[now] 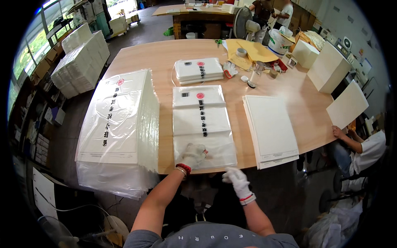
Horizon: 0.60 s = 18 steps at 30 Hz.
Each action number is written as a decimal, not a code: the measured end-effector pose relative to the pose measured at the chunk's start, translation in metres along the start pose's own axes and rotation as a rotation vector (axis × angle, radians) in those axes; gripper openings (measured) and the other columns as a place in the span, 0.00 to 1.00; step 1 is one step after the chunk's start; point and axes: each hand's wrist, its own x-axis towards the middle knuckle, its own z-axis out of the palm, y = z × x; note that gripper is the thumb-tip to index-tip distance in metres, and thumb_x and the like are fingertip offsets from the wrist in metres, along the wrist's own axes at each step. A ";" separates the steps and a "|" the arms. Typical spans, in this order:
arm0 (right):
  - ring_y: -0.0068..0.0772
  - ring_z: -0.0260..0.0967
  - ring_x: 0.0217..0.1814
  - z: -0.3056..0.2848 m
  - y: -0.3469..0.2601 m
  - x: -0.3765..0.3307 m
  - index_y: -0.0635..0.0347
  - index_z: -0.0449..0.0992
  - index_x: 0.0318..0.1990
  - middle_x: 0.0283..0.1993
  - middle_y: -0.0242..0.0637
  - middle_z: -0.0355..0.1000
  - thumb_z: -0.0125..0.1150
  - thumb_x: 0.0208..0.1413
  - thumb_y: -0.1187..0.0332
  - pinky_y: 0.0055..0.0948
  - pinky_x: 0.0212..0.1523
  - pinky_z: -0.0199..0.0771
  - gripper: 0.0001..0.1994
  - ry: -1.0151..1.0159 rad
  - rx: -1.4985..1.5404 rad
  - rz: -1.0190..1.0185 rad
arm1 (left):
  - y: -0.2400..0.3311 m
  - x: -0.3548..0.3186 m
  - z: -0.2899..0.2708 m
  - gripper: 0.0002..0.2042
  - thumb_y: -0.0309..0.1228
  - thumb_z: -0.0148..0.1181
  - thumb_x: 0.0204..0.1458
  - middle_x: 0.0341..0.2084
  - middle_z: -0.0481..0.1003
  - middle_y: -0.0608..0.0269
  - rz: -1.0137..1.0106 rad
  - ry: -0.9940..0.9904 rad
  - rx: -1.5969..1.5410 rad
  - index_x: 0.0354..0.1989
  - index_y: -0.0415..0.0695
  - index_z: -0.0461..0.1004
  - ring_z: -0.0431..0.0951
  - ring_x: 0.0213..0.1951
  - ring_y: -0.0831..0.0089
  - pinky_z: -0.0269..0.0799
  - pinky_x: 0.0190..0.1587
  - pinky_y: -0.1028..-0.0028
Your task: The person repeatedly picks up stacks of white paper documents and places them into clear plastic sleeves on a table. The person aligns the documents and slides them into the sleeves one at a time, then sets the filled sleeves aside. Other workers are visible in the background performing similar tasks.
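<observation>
A clear plastic bag [202, 120] with black printing and a red round mark lies flat in front of me. My left hand [194, 155], in a white glove, rests on its lower part; the fingers are slightly smeared. Just off the table's near edge, right of the bag's lower end, hovers my right hand [237, 180], gloved too, fingers loosely bent and holding nothing visible. To the left stands a tall stack of filled plastic bags [115, 120]. On the right is a stack of white paper sheets [272, 128]. Folded printed bags [199, 70] are piled beyond the bag.
The wooden table [165, 51] carries a loose glove [230, 69], a glass jar [255, 75], a tape roll [241, 52] and yellow paper [258, 51]. White blocks [329, 68] stand at its right. A seated person [364, 153] holds a white board [347, 105]. Wrapped stacks [82, 60] stand beyond the left edge.
</observation>
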 end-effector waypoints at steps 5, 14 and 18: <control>0.25 0.67 0.38 0.064 0.004 0.051 0.68 0.64 0.51 0.39 0.33 0.68 0.55 0.57 0.63 0.26 0.40 0.72 0.19 0.037 0.370 0.146 | 0.003 -0.007 -0.008 0.09 0.35 0.50 0.50 0.28 0.73 0.50 0.147 0.044 -0.055 0.33 0.44 0.72 0.72 0.32 0.52 0.69 0.37 0.65; 0.48 0.68 0.48 0.020 -0.039 0.064 0.64 0.73 0.39 0.46 0.53 0.70 0.64 0.44 0.64 0.38 0.50 0.68 0.16 0.136 -1.307 -0.107 | -0.033 0.018 -0.031 0.04 0.26 0.44 0.52 0.23 0.69 0.66 -0.036 0.396 -1.534 0.33 0.41 0.66 0.72 0.28 0.77 0.68 0.31 0.77; 0.51 0.64 0.51 0.071 -0.050 0.038 0.64 0.68 0.46 0.48 0.51 0.67 0.64 0.42 0.73 0.40 0.53 0.64 0.21 0.436 -0.962 -1.135 | 0.019 0.000 -0.054 0.10 0.27 0.47 0.54 0.28 0.73 0.65 -0.028 0.237 -1.017 0.43 0.39 0.66 0.69 0.27 0.81 0.67 0.31 0.80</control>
